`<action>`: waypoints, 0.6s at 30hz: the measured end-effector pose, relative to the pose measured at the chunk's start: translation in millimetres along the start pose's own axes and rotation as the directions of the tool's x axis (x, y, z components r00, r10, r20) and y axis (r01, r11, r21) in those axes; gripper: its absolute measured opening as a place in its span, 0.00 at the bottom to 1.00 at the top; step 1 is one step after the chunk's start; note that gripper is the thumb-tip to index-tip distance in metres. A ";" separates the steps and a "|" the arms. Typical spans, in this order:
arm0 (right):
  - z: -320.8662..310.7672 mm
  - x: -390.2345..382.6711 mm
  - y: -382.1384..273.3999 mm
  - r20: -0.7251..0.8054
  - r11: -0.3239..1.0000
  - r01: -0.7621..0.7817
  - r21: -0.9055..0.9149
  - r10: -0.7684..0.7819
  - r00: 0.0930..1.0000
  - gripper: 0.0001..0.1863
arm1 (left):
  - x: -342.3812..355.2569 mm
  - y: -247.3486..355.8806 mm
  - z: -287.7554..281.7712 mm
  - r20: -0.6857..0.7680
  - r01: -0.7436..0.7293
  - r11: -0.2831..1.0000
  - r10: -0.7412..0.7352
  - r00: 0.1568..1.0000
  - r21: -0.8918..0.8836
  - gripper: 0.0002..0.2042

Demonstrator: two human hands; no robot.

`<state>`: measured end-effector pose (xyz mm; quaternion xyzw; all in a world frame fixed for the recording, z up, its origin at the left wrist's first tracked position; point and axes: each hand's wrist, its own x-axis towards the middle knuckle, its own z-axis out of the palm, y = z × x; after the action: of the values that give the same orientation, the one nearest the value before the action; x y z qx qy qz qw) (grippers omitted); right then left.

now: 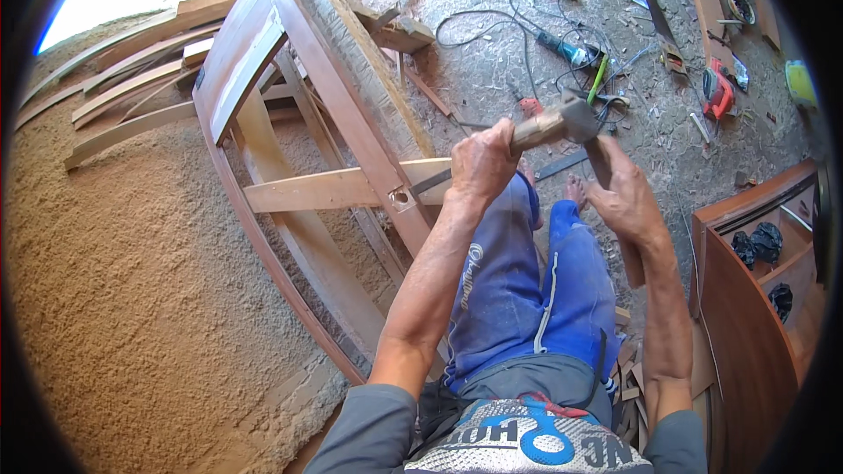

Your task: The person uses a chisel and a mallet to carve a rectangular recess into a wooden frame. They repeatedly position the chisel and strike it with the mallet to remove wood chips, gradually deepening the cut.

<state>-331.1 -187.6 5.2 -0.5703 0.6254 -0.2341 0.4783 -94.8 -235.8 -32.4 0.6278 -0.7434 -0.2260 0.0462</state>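
My left hand point(482, 161) is closed around a chisel with a wooden handle point(537, 130). Its dark blade point(431, 181) slants down toward a small cut hole point(399, 198) in the reddish-brown wooden frame point(338, 101). My right hand point(630, 196) grips a hammer by its wooden handle, which runs down past my wrist. The hammer's metal head point(580, 118) is at the butt of the chisel; whether they touch I cannot tell. A pale crosspiece point(307, 190) meets the frame beside the hole.
Sawdust point(114, 272) heaps up at left, below stacked boards point(132, 92). A teal power tool point(562, 48) with tangled cords, a handsaw point(659, 17) and a red tool point(718, 92) lie on the floor. A brown wooden cabinet point(742, 325) stands at right.
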 end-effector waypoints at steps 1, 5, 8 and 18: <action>-5.2 -3.5 2.9 0.014 1.000 -0.004 0.017 0.004 1.000 0.31 | 2.3 0.8 -1.2 -0.005 0.000 1.000 0.000 1.000 -0.008 0.10; -5.1 -19.0 -9.1 0.069 0.929 -0.258 0.264 0.249 0.966 0.28 | 14.8 -8.2 -6.8 -0.031 0.099 0.995 -0.100 0.994 -0.030 0.10; 2.5 -32.1 -2.5 0.082 0.880 -0.267 0.393 0.256 0.963 0.25 | 22.7 -3.2 -13.8 -0.102 0.111 0.993 -0.115 0.988 -0.050 0.10; 10.9 -43.6 -3.1 0.114 0.799 -0.329 0.503 0.316 0.942 0.25 | 4.3 -2.0 -1.4 -0.037 0.061 0.998 -0.062 0.997 -0.020 0.11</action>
<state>-324.8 -144.7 17.5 -0.3096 0.6215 -0.3012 0.6537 -93.4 -240.5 -32.9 0.6542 -0.7205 -0.2223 0.0589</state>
